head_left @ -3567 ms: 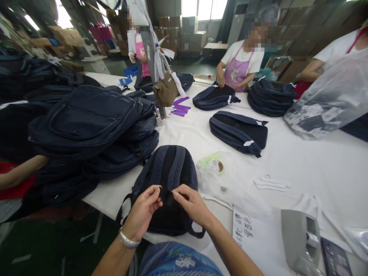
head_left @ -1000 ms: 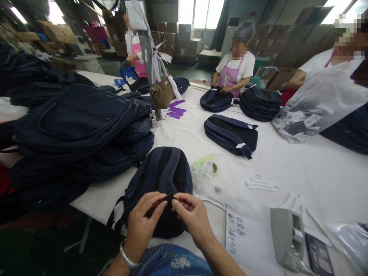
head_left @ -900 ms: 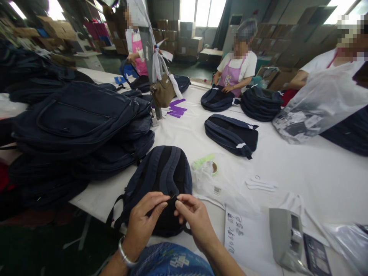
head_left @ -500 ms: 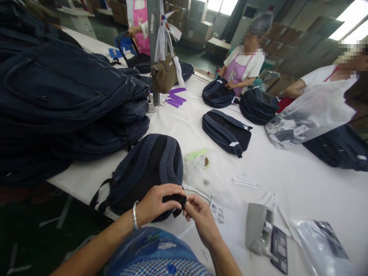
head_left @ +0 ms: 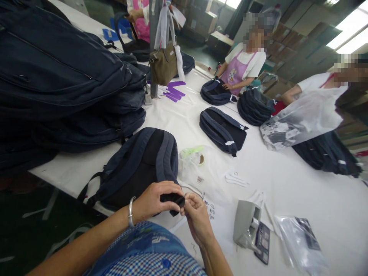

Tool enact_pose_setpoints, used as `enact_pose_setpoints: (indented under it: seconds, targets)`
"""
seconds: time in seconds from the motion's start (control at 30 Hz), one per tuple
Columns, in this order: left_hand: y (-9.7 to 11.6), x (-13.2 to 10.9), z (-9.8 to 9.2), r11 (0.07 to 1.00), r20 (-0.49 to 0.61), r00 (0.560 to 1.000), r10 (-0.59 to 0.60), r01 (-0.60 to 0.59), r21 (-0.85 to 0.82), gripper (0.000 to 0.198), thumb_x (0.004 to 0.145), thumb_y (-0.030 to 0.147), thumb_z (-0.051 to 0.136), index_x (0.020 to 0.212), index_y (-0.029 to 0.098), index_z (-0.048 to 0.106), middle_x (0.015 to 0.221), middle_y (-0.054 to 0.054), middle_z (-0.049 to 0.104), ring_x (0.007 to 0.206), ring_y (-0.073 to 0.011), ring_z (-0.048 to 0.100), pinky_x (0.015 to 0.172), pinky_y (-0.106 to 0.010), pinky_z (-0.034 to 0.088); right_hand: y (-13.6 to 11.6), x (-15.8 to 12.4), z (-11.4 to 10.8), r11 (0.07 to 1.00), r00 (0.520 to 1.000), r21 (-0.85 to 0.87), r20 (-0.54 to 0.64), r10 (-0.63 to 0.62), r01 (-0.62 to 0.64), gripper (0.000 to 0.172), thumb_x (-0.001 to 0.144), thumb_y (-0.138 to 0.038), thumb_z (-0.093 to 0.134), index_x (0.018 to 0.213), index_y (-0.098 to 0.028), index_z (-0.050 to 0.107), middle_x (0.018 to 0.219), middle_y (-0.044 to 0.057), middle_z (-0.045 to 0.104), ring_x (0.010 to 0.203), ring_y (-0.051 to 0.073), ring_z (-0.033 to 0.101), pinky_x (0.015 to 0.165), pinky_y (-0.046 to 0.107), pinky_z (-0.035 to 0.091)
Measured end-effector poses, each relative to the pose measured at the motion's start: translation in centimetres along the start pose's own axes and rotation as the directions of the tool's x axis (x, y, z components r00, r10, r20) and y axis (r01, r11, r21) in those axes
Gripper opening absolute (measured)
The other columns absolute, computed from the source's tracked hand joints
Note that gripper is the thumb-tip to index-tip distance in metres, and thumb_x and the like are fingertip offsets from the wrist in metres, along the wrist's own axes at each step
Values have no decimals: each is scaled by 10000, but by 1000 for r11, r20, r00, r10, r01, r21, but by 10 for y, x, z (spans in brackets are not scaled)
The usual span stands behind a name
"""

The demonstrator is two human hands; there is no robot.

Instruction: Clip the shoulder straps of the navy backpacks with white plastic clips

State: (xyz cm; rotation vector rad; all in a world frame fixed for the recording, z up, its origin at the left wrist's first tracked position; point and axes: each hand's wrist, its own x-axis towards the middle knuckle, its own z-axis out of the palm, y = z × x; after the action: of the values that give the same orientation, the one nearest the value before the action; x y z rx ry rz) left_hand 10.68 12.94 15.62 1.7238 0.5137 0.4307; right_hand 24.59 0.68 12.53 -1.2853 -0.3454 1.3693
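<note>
A navy backpack [head_left: 140, 165] lies on the table just in front of me, its padded shoulder straps facing up. At its near right edge, my left hand [head_left: 156, 199] is closed around a black strap [head_left: 174, 200], seemingly folded or rolled, with thumb below and fingers above. My right hand [head_left: 197, 214] pinches at the strap's right end, fingertips touching the left hand's. Whatever small part lies between the right fingertips is hidden. A silver bangle [head_left: 131, 212] circles the left wrist.
A tall pile of navy backpacks [head_left: 71, 76] fills the left side. A grey tape dispenser [head_left: 245, 222] stands at right, near a clear plastic bag [head_left: 300, 237]. Beyond lies another backpack [head_left: 222, 130]. A co-worker in a purple apron [head_left: 237, 71] handles a backpack across the table.
The view has shifted a little, so most things on the table appear farther left. Both hands keep their grip on the strap, with hardly any change in the fingers.
</note>
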Motion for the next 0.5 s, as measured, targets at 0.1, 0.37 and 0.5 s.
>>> enact_pose_setpoints:
  seconds: [0.1, 0.37, 0.5]
  targets:
    - [-5, -4, 1, 999, -52, 998, -46, 44, -31, 338, 680, 336, 724, 1009, 258, 705, 1039, -67, 703, 1055, -237, 603, 992, -375, 418, -4, -2, 5, 1000, 1000, 23, -17, 15, -14, 256, 719, -332, 727, 881, -168, 615, 597, -21, 588, 532, 83, 493, 552, 203, 398]
    - [-8, -10, 7, 995, -134, 987, -82, 74, -67, 290, 655, 299, 744, 942, 259, 724, 986, -54, 720, 1064, -247, 605, 1011, -412, 413, -7, -7, 14, 997, 992, -40, -117, 53, -58, 230, 730, -362, 699, 843, -165, 662, 662, 3, 584, 561, 94, 482, 480, 191, 359]
    - [-5, -10, 8, 994, -136, 987, -81, 70, -80, 298, 661, 286, 739, 957, 255, 724, 1005, -64, 718, 1022, -242, 628, 959, -391, 462, -9, -7, 11, 989, 990, -149, -136, -37, 17, 212, 744, -350, 690, 829, -157, 668, 638, 7, 607, 566, 100, 501, 500, 200, 364]
